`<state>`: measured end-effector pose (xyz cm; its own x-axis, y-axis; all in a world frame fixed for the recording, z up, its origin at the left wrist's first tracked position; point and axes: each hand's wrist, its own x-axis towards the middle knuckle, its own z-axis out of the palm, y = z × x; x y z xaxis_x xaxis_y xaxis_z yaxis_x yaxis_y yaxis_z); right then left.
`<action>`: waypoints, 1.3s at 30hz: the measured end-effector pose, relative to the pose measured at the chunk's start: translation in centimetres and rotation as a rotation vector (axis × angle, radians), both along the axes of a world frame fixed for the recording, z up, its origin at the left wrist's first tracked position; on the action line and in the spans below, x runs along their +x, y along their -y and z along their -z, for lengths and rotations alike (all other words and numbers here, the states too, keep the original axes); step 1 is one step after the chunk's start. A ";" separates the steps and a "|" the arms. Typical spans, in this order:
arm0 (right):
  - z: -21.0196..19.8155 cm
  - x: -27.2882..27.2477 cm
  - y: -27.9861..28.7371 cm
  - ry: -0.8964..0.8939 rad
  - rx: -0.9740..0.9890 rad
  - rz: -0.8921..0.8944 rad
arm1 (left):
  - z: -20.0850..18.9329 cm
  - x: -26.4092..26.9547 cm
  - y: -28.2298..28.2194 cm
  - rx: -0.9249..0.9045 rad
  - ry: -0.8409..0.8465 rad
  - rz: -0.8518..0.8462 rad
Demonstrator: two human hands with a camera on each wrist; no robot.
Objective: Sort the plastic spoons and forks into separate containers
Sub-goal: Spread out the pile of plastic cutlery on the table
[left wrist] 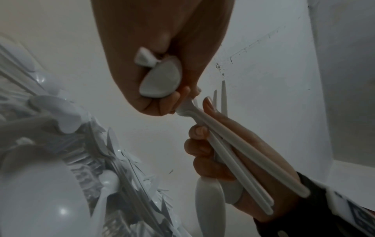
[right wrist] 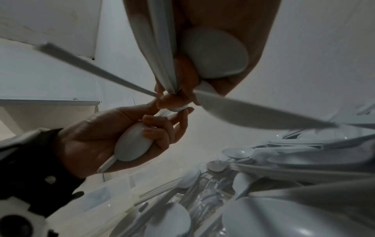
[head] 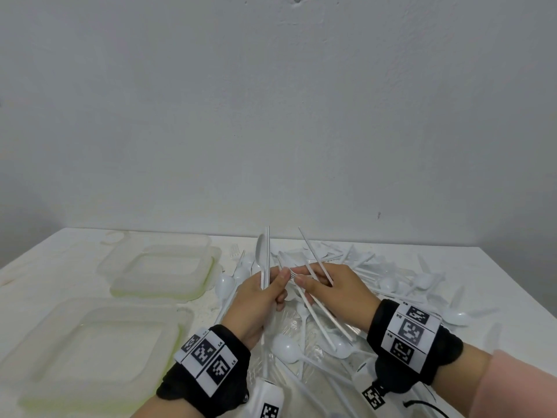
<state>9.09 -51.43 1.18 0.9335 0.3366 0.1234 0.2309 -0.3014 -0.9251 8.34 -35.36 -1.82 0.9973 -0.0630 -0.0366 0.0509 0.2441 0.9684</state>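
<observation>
Pinching thin, light, slippery white cutlery by the stiff handles, the left hand (head: 259, 300) holds spoons (head: 261, 260) while the right hand (head: 334, 292), at 3 o'clock, grips forks (head: 284, 265).

- From the head we look forward and down over the table (head: 497, 276), wall filling the upper half.
- From the left wrist we look up, very near, at the left hand (left wrist: 162, 52).
- From the right wrist, likewise (very near) at the right hand (right wrist: 202, 32).
- All views share both hands above the cutlery pile (head: 391, 276).
</observation>
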 end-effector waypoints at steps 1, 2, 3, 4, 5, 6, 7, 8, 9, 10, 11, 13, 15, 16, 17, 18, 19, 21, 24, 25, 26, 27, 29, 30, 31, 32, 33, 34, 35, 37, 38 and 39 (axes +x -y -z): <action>-0.1 -0.2 0.0 -0.013 0.020 -0.009 | 0.0 0.0 -0.1 -0.011 0.005 0.011; -0.1 -0.3 0.0 -0.024 0.036 -0.020 | -0.1 -0.1 -0.1 -0.022 0.009 0.023; -0.1 -0.4 -0.1 -0.022 0.040 -0.038 | -0.1 -0.2 -0.1 -0.033 0.010 0.031; 0.0 -0.5 -0.1 -0.006 0.024 -0.052 | -0.2 -0.3 -0.1 -0.043 0.008 0.037; 0.1 -0.7 -0.1 0.012 -0.004 -0.058 | -0.3 -0.4 0.0 -0.059 0.003 0.039; 0.2 -0.7 -0.1 0.020 -0.031 -0.059 | -0.3 -0.4 0.1 -0.078 -0.006 0.039; 0.3 -0.7 0.0 0.018 -0.050 -0.060 | -0.4 -0.5 0.1 -0.093 -0.016 0.038; 0.4 -0.7 0.0 0.010 -0.054 -0.069 | -0.4 -0.5 0.1 -0.091 -0.025 0.036; 0.4 -0.7 0.2 0.008 -0.060 -0.082 | -0.3 -0.6 0.2 -0.070 -0.028 0.034; 0.4 -0.6 0.3 0.012 -0.076 -0.081 | -0.3 -0.6 0.1 -0.038 -0.028 0.034; 0.3 -0.6 0.5 0.019 -0.095 -0.065 | -0.3 -0.6 0.1 -0.001 -0.028 0.034; -0.1 -0.2 1.1 0.040 -0.115 0.003 | -0.4 -0.6 0.1 0.033 -0.059 0.027; -0.9 0.5 1.7 0.070 -0.094 0.085 | -0.5 -0.5 -0.2 0.018 -0.113 0.041; -1.4 0.9 1.9 0.089 -0.078 0.124 | -0.5 -0.5 -0.4 0.035 -0.129 0.073; -2.1 1.2 2.2 0.106 -0.056 0.155 | -0.6 -0.6 -0.6 0.080 -0.133 0.114; -2.8 1.5 2.4 0.116 -0.034 0.173 | -0.6 -0.8 -0.7 0.147 -0.127 0.157; -3.4 1.8 2.5 0.115 -0.015 0.181 | -0.7 -0.9 -0.9 0.222 -0.112 0.198; -4.3 2.0 2.6 0.085 -0.022 0.180 | -1.2 -1.2 -1.1 0.355 -0.075 0.271; -4.4 2.3 2.8 -0.023 -0.081 0.161 | -2.2 -1.5 -1.3 0.486 -0.028 0.388; -4.3 2.4 2.9 -0.074 -0.075 0.149 | -2.5 -1.6 -1.4 0.516 -0.015 0.415; -4.1 2.4 2.9 -0.124 -0.059 0.126 | -2.6 -1.6 -1.4 0.532 -0.004 0.434; -3.9 2.3 3.0 -0.165 -0.050 0.095 | -2.7 -1.6 -1.5 0.537 0.004 0.448; -3.7 2.1 2.9 -0.207 -0.058 0.043 | -2.9 -1.7 -1.5 0.534 0.014 0.457; -3.5 2.0 2.8 -0.217 -0.052 0.031 | -2.9 -1.7 -1.5 0.536 0.017 0.459; -3.3 1.9 2.8 -0.232 -0.031 0.029 | -2.8 -1.6 -1.5 0.540 0.014 0.463; -3.1 2.0 2.8 -0.250 -0.002 0.033 | -2.7 -1.5 -1.5 0.545 0.012 0.465; -3.0 2.0 2.8 -0.267 0.027 0.042 | -2.7 -1.5 -1.5 0.556 0.009 0.461; -2.9 2.0 2.9 -0.276 0.049 0.053 | -2.5 -1.4 -1.6 0.568 0.009 0.454; -2.9 2.0 3.1 -0.275 0.063 0.066 | -2.3 -1.3 -1.8 0.572 0.011 0.447; -2.8 2.0 3.5 -0.263 0.081 0.093 | -2.1 -1.3 -2.3 0.532 0.003 0.425; -2.8 2.0 3.8 -0.261 0.097 0.106 | -2.1 -1.3 -2.6 0.501 -0.006 0.408; -2.7 2.0 4.1 -0.262 0.119 0.119 | -2.1 -1.3 -2.8 0.469 -0.018 0.386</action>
